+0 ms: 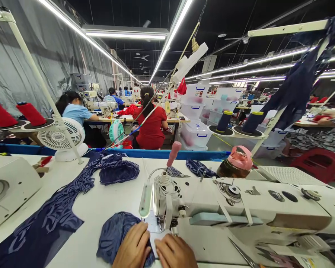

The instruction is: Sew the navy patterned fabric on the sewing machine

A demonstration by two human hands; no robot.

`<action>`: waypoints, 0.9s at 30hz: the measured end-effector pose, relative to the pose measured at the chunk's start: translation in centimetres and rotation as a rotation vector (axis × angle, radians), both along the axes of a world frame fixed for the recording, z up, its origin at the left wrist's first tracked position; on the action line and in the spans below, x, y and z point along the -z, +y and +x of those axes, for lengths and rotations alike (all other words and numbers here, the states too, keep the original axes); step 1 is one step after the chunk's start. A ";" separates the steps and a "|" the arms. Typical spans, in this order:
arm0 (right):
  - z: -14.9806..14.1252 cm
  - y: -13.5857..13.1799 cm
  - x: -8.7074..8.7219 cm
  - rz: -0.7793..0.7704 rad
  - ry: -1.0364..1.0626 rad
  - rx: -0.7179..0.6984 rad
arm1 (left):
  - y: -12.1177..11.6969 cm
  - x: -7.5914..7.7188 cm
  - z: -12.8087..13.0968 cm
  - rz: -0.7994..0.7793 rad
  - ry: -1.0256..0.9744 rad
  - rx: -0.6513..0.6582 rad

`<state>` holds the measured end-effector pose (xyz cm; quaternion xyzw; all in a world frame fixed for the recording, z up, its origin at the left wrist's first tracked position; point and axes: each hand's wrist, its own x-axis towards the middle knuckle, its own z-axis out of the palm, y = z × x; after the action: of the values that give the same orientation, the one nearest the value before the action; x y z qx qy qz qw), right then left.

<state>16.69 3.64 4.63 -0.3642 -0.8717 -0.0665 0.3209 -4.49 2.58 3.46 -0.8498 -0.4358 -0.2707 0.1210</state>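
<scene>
Nearest me: left grip (132, 243), half-curled over bunched navy cloth (111, 234) on the table (82, 243); can't tell if it's pinching any. Right grip (176, 251) half-curled too, contents hidden. Risk, I'd say: fingertips nicked or folds snagged, both being so near the sewing machine head (162, 203). Pose: backs up, fingers pointing forward. Scissors (243, 252) rightward.

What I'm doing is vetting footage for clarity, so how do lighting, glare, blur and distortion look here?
In the head view, the tube light glares white against a dark ceiling; in the head view, the left hand, right hand and sewing machine look well lit and fairly sharp; at the head view's right edge, the red stool looks stretched and soft, probably wide-angle distortion.
</scene>
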 end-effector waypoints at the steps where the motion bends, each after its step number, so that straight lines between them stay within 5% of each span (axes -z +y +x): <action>1: -0.1 0.6 -0.5 0.056 -0.069 -0.002 | -0.3 0.4 -0.4 0.051 -0.006 -0.029; 5: -2.1 2.7 -1.6 0.182 -0.271 0.153 | -0.5 0.6 -1.2 0.060 -0.048 -0.155; 9: -3.1 3.2 -1.5 0.184 -0.286 0.196 | 0.1 0.7 -1.5 0.067 0.035 -0.016; 16: 1.3 2.0 -2.5 -0.042 -0.221 -0.108 | 1.4 -1.5 -0.7 -0.068 0.020 0.023; 22: 0.4 1.9 0.8 0.262 0.110 -0.144 | 3.2 -3.6 1.2 -0.349 -0.110 0.010; 27: 0.5 2.2 0.3 0.208 0.085 -0.149 | 4.4 -4.0 1.0 -0.402 -0.155 0.069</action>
<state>17.18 5.81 4.36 -0.2658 -0.8703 -0.1170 0.3979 -3.47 7.00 7.51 -0.8479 -0.4597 -0.2466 -0.0942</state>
